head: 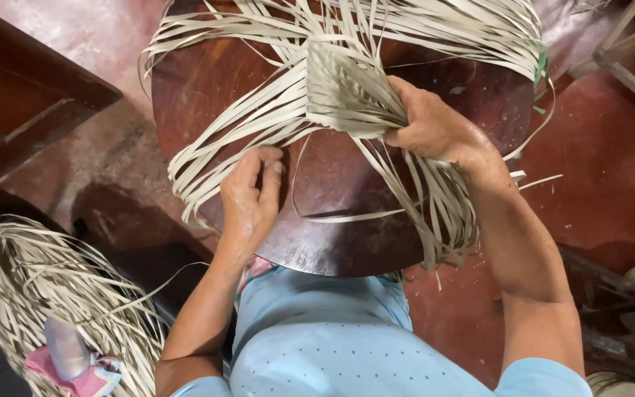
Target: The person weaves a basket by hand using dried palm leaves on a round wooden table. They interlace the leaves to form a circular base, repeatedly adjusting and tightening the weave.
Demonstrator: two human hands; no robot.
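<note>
We see no container here, just a round, glossy dark wooden table (332, 235) under our hands. On its middle lies a small woven patch (332, 81) of flat, pale, papery leaf strips (229, 140), loose ends fanning past the table's rim. Our right hand (435, 129) grips a gathered bunch at the patch's near edge. Our left hand (251, 195), fingers loosely curled, pinches single strips at the table's near-left side. Another strip bundle (45, 287) lies off the table's left.

Your woven mat (339, 81) lies on the table (332, 235), its loose strips (214, 147) hanging over the edges; another strip bundle (45, 294) sits on the floor left.
</note>
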